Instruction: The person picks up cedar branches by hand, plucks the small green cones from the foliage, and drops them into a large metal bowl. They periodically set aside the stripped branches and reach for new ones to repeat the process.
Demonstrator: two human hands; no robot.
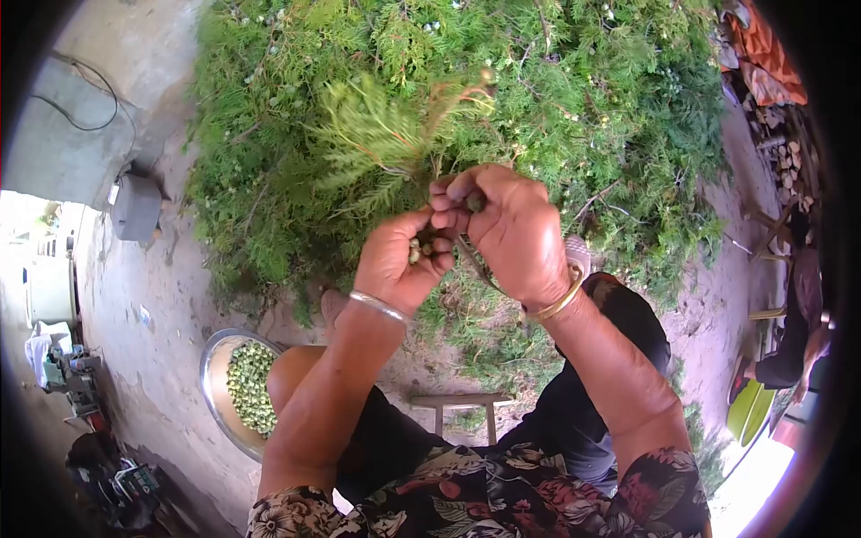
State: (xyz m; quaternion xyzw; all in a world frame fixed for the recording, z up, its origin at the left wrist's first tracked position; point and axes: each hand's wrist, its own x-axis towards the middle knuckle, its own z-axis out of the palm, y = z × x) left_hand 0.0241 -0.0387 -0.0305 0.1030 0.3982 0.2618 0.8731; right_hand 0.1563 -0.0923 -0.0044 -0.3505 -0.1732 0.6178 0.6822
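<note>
My left hand [405, 262] is curled around several small green cones [416, 250], which show between its fingers and palm. Close against it, my right hand [509, 231] is closed, with a small dark-green cone [476, 201] visible inside its bent fingers. A leafy conifer sprig [372, 134], slightly blurred, rises from where the fingertips of both hands meet. I cannot tell which hand grips its stem. Below the right hand runs a thin bare twig [473, 261].
A large heap of green conifer branches [278, 117] lies ahead. At my left knee stands a metal basin [212, 394] of green cones. A low wooden stool [462, 400] is between my legs. Stacked firewood [789, 161] and another seated person [794, 305] are on the right.
</note>
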